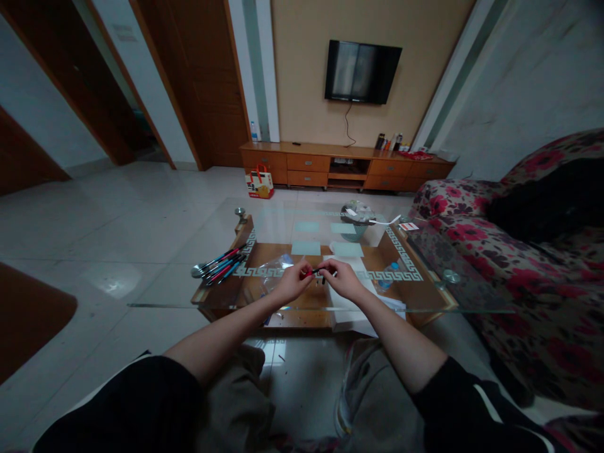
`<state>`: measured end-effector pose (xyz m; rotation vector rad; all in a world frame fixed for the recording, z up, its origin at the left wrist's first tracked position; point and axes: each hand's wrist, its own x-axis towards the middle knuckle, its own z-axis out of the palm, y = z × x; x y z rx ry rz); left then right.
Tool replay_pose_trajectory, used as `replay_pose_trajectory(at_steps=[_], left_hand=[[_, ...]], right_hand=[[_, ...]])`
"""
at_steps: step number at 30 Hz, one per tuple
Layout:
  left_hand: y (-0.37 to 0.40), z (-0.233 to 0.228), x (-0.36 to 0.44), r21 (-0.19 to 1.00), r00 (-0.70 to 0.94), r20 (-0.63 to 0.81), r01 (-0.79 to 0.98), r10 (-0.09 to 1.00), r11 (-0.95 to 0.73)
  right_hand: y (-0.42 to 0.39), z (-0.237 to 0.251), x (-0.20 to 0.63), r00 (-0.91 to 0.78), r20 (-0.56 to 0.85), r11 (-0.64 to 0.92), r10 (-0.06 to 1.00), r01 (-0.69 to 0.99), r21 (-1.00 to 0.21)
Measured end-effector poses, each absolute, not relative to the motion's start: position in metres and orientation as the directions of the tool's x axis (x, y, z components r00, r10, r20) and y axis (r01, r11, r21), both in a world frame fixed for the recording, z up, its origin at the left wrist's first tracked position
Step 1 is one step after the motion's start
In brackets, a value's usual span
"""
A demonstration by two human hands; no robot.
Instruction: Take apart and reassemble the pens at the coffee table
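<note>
Pen (pixel 317 272) being held between both hands over near edge of glass table (pixel 179 296), long axis running left-right; left hand (pixel 293 281) pinching red end, right hand (pixel 343 279) fingers gripping dark end; spare pens (pixel 221 262) lying far left

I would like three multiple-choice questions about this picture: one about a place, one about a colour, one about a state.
1. Where does the pile of pens lie?
A. on the glass table's left end
B. on the sofa
C. on the floor

2. What colour are the flowers on the sofa?
A. blue
B. red
C. yellow

3. How is the pen held?
A. by the left hand alone
B. by neither hand
C. between both hands

Answers:
1 A, the pile rests on the glass table at its left end.
2 B, the flowers are red.
3 C, the left hand and right hand both pinch it.
</note>
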<state>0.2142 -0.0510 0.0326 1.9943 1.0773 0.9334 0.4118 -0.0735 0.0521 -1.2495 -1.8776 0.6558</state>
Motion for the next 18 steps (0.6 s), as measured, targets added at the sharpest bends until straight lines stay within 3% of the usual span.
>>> replay_pose_trajectory(at_steps=[11, 18], left_hand=[[-0.052, 0.032, 0.214, 0.755, 0.438, 0.335, 0.405, 0.834, -0.516], [-0.051, 0.032, 0.212, 0.754, 0.436, 0.339, 0.404, 0.834, -0.518]], right_hand=[[-0.079, 0.061, 0.412, -0.241, 0.273, 0.364, 0.931, 0.657, -0.66], [-0.079, 0.063, 0.41, -0.265, 0.359, 0.441, 0.895, 0.651, -0.619]])
